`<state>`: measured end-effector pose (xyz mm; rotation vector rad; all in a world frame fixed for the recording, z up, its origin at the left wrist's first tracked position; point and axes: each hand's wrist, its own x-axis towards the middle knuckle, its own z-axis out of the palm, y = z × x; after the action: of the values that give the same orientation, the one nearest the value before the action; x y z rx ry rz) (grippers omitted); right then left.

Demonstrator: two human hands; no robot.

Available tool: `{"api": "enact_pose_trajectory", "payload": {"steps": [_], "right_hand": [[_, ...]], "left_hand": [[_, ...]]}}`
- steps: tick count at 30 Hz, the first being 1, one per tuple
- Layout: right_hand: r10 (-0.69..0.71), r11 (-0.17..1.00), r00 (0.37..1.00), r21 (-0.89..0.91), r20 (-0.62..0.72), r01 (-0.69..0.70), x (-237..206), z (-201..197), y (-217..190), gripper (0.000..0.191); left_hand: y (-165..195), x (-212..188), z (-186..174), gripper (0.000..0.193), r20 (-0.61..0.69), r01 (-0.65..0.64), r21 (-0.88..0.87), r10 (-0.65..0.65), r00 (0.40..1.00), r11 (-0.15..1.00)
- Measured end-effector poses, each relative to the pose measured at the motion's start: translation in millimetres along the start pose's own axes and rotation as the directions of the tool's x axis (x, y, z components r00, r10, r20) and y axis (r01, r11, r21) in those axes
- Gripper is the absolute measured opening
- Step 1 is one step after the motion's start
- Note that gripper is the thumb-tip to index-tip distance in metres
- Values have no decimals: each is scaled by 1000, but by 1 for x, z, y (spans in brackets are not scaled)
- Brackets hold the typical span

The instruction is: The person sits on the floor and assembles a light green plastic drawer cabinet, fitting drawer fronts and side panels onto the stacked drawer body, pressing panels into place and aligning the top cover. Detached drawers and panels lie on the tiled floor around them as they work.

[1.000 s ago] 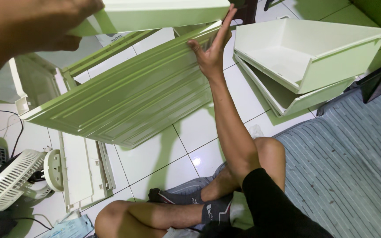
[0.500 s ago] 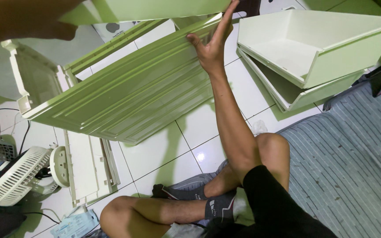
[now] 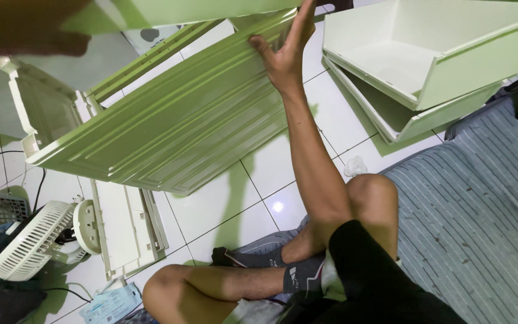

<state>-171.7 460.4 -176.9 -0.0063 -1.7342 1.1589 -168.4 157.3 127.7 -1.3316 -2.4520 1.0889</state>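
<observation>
A: Where's the right hand [image 3: 283,57]?

B: At twelve o'clock, palm flat against the top edge of the ribbed pale-green panel [image 3: 175,129], fingers [image 3: 301,24] spread and pressing, not clenched.

A: And the panel itself?

B: Held tilted above the tiled floor [image 3: 253,198], running from nine o'clock up toward twelve.

A: The left hand [image 3: 22,30]?

B: At ten o'clock, close to the camera and blurred, resting on a second pale-green piece [image 3: 169,11]. I cannot tell whether its fingers grip.

A: Anything around?

B: Two stacked drawers [image 3: 427,66] at two o'clock, a white fan [image 3: 31,240] at eight, a striped rug [image 3: 481,216] at four.
</observation>
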Motion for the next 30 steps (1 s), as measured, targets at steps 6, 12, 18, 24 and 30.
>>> {"api": "enact_pose_trajectory", "payload": {"steps": [6, 12, 18, 24, 30], "right_hand": [[25, 1000, 997, -2, -77, -26, -2, 8, 5, 122], [15, 993, 997, -112, -77, -24, -10, -3, 24, 118], [128, 981, 943, 101, 306, -166, -14, -46, 53, 71], [141, 946, 872, 196, 469, -258, -8, -64, 58, 66], [131, 959, 864, 158, 486, -234, -2, -69, 54, 52]], "left_hand": [[30, -34, -4, 71, 12, 128, 21, -128, 992, 992], [51, -53, 26, 55, -449, 86, 22, -67, 891, 996], [64, -51, 48, 45, -525, 155, 3, -130, 841, 988], [64, -56, 58, 50, -569, 141, -35, -136, 811, 989], [61, -58, 68, 50, -595, 170, 103, -76, 800, 980]]}}
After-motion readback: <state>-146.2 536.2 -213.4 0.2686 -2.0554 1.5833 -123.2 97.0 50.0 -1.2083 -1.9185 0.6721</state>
